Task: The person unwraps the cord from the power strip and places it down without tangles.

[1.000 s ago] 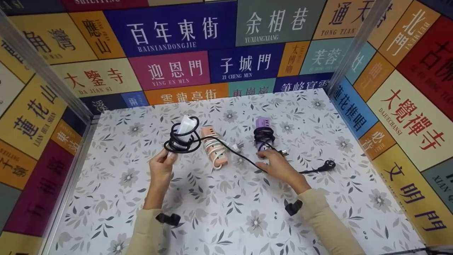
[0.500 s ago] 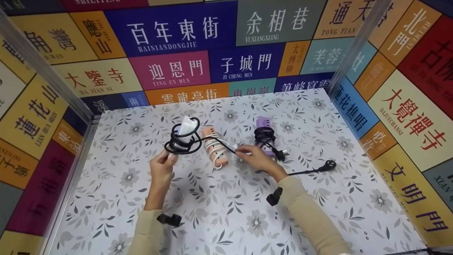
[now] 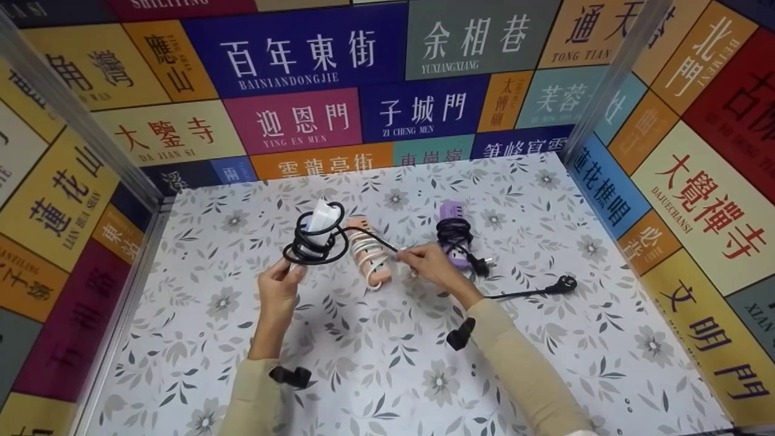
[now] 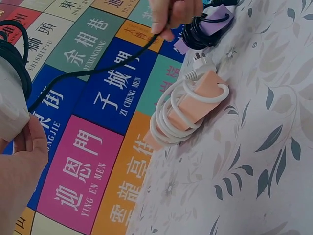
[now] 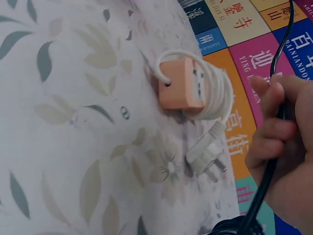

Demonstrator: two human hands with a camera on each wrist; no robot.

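Observation:
My left hand (image 3: 278, 289) grips the near end of a white power strip (image 3: 326, 213), held up over the table with loose loops of black cord (image 3: 307, 249) around it. From those loops the cord runs right to my right hand (image 3: 431, 264), whose thumb and fingers pinch it. Past that hand the cord trails to a black plug (image 3: 563, 284) at the right. In the right wrist view, the cord passes between the curled fingers (image 5: 274, 129). Only the edge of the white strip (image 4: 11, 100) shows in the left wrist view.
Between the hands lies an orange power strip (image 3: 379, 277) wound with white cord. A purple power strip (image 3: 451, 210) wrapped in dark cord lies farther right, its plug (image 3: 482, 266) beside it. Sign-patterned panels (image 3: 290, 121) stand behind and on both sides of the flower-patterned table (image 3: 363, 363).
My right hand has moved left from beside the purple strip, along the black cord, and now pinches it nearer the white strip. The left hand has barely moved.

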